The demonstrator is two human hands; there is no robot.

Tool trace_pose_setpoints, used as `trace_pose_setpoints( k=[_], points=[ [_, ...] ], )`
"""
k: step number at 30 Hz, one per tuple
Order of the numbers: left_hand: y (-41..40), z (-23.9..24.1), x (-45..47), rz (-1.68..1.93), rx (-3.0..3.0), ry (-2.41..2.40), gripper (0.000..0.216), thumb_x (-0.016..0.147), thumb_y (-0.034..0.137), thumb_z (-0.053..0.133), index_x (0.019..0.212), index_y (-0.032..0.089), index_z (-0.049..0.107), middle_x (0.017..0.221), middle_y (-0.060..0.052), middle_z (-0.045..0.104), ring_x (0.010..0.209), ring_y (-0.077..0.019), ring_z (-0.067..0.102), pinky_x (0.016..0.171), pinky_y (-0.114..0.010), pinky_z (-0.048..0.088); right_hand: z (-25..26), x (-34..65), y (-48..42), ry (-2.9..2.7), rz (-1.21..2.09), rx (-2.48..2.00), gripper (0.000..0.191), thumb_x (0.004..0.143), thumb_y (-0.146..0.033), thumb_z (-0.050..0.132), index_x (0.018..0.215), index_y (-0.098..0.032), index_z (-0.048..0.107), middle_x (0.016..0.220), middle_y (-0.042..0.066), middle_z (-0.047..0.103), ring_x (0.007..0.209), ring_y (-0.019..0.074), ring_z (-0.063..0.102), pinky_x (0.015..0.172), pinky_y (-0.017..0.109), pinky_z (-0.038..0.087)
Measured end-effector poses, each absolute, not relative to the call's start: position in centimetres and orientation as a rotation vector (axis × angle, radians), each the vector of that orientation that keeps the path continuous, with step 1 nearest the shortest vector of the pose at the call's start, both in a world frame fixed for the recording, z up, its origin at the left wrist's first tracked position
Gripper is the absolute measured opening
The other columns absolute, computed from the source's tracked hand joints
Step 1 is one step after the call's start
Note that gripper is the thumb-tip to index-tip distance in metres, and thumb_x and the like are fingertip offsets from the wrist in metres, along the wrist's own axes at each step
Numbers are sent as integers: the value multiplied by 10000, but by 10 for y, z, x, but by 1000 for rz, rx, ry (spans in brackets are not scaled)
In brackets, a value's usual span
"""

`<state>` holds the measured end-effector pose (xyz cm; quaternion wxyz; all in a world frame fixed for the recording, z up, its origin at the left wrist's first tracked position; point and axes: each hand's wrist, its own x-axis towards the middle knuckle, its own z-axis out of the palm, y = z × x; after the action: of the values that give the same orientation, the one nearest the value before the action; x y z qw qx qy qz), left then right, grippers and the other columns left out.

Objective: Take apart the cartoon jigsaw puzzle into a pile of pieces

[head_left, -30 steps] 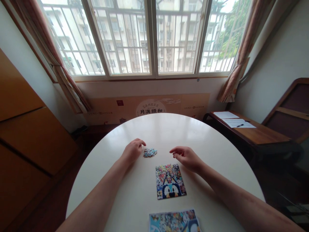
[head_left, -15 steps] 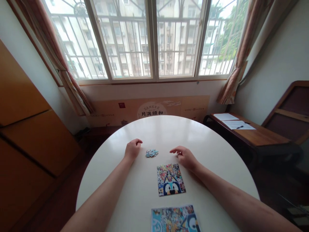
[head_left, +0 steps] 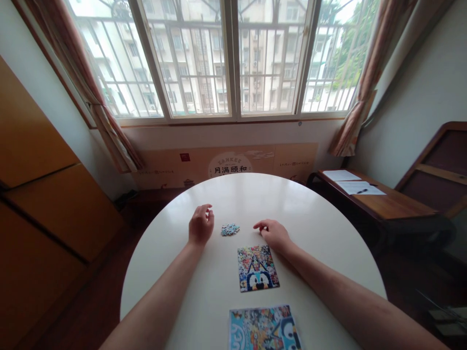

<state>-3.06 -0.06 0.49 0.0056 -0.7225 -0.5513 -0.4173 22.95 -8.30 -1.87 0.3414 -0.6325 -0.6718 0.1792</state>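
Note:
A small pile of loose puzzle pieces lies on the round white table. My left hand is raised a little to the left of the pile, its fingers curled together; whether they hold a piece is too small to tell. My right hand rests on the table to the right of the pile, fingers curled, fingertips pointing left. Just in front of it lies an assembled colourful puzzle with a blue cartoon dog. A matching picture sheet sits at the near edge.
A low wooden bench with papers and a pen stands to the right. A wooden cabinet fills the left side. A printed board leans against the wall under the barred window.
My left hand has lifted away from the pile and curled its fingers up. My right hand has drawn slightly back toward the assembled puzzle. The camera tilted a little.

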Motion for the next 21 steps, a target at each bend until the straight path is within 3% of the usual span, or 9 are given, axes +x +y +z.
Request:
trace_pose_setpoints(
  k=[4, 9, 17, 21],
  points=[
    [-28, 27, -22, -1286, -2519, -1454, 239, 956, 279, 457, 962, 181, 675, 952, -64, 680, 788, -176, 625, 778, -294, 501, -16, 226, -86, -1792, 477, -1653, 424, 761, -43, 493, 955, -287, 780, 896, 1, 749, 898, 205, 657, 845, 328, 452],
    [-65, 46, -4, -560, -3060, -1240, 180, 907, 289, 576, 857, 231, 738, 859, -17, 725, 771, -184, 656, 699, -287, 482, -11, 233, -99, -1871, 499, -1451, 395, 788, -35, 494, 986, -246, 762, 975, 27, 741, 913, 200, 644, 878, 342, 465],
    [-85, 50, 9, -189, -3051, -1308, 231, 817, 400, 700, 960, 227, 757, 950, -41, 748, 909, -263, 684, 795, -352, 506, -1, 223, -113, -2060, 509, -1202, 367, 751, -2, 532, 933, -227, 758, 902, 35, 735, 890, 204, 633, 846, 345, 472],
    [-88, 55, 10, -90, -3027, -1332, 174, 814, 387, 697, 860, 228, 749, 887, -36, 733, 865, -249, 677, 743, -333, 495, 3, 220, -118, -2151, 477, -1148, 362, 731, -2, 560, 929, -230, 760, 909, 32, 731, 886, 201, 620, 841, 343, 464]
  ],
)
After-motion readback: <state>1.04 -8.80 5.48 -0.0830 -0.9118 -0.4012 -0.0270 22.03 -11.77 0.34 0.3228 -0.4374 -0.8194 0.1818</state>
